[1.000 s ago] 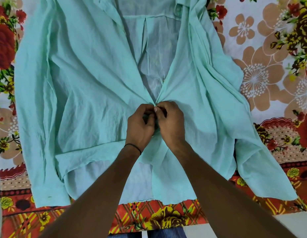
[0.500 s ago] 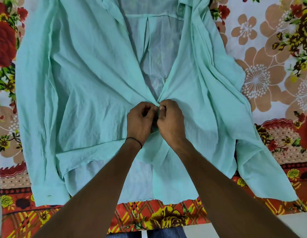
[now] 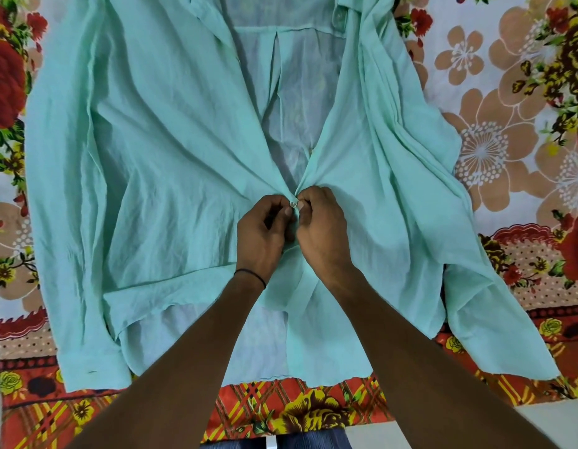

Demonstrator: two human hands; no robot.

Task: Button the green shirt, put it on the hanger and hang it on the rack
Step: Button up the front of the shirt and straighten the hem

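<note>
Head view: green shirt (image 3: 171,176) spread flat on floral bedsheet (image 3: 514,131), front open above. Left hand (image 3: 263,234) and right hand (image 3: 323,231) together mid-placket, both pinching fabric edges around a small button (image 3: 293,204).

Your green shirt (image 3: 171,150) is thin woven cloth: matt, heavily creased, and half-sheer where only the back layer lies single. Its button (image 3: 293,204) looks like clear plastic with a small gloss. Beneath it, the floral sheet (image 3: 507,92) is printed cloth, matt too (flatter, far less wrinkled). The band (image 3: 250,275) on your left wrist is a thin dark cord; blue denim (image 3: 313,442), coarse-looking, shows at the bottom edge.
</note>
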